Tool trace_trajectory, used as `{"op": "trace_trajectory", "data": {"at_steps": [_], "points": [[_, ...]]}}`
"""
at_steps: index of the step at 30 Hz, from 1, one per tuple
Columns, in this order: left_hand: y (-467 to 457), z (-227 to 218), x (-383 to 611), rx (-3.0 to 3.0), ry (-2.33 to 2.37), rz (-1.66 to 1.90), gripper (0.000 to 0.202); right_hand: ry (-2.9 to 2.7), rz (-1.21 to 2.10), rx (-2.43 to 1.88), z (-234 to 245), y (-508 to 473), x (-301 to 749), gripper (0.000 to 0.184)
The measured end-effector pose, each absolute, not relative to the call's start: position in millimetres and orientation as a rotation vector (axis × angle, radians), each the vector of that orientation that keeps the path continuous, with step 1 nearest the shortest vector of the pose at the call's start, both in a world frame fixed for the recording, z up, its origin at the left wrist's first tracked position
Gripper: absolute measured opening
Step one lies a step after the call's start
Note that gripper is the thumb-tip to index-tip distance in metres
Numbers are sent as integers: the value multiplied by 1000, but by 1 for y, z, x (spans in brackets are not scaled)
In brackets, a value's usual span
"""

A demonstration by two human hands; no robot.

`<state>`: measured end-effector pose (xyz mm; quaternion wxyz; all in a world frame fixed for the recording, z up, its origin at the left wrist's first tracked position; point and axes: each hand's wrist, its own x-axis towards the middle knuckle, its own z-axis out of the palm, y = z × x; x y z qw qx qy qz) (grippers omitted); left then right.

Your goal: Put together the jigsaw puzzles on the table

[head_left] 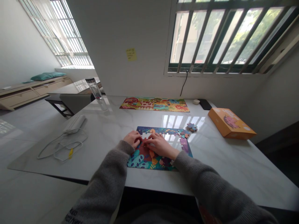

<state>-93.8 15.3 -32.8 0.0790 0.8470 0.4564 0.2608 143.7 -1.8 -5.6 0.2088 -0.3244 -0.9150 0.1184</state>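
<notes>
A colourful jigsaw puzzle (163, 161) lies on the white table (233, 161) in front of me, partly assembled, with a gap near its top left. My left hand (133, 138) rests on the puzzle's upper left part, fingers curled down onto the pieces. My right hand (160, 144) lies beside it, fingers pressed flat on the puzzle near the gap. The two hands almost touch. What sits under the fingertips is hidden. A few loose puzzle pieces (192, 127) lie just beyond the puzzle's upper right corner.
A second, finished puzzle (155, 104) lies at the table's far side. An orange box (230, 123) sits at the right. A white power adapter with coiled cable (70, 137) is at the left, a clear bottle (95, 90) behind it. A black phone (205, 104) lies near the wall.
</notes>
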Motion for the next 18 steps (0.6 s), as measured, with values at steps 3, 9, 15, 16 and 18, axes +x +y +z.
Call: {"op": "trace_trajectory", "data": {"at_steps": [3,9,15,16,18], "points": [[12,-29,-91,2582,1393,723,10,-2555,304,-900,-6,-3,144,19],[11,-28,-91,2593,1412,639,12,-2565,301,-874,-3,-5,147,19],[10,-31,-89,2641,1397,660,11,-2585,373,-790,0,-5,152,16],[10,-31,-88,2652,1386,666,11,-2593,375,-792,1,-5,152,15],[8,-31,-87,2667,1358,678,11,-2610,377,-794,0,-4,153,15]]}}
